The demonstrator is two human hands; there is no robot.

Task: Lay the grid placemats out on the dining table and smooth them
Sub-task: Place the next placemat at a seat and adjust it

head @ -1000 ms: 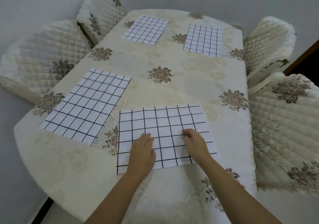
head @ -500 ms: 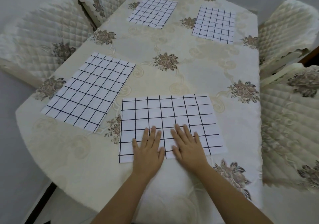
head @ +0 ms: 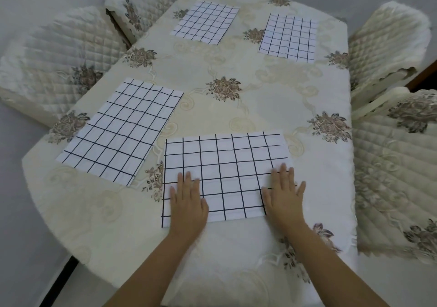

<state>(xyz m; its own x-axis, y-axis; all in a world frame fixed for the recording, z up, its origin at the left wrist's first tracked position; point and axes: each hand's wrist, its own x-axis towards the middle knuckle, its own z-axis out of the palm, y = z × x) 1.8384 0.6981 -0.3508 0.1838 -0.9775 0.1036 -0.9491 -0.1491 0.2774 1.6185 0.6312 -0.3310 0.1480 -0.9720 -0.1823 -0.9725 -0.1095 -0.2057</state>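
Four grid placemats (head: 120, 129) lie on the dining table (head: 212, 108), and the nearest placemat (head: 227, 160) is at the near edge under my palms. My left hand (head: 188, 203) and right hand (head: 283, 196) press flat on it, fingers spread, gripping nothing. I should sweep outward with even, light pressure, so the mat neither drags nor bunches.

both hands (head: 188, 206) have slid apart toward the nearest placemat's (head: 224, 164) side edges.
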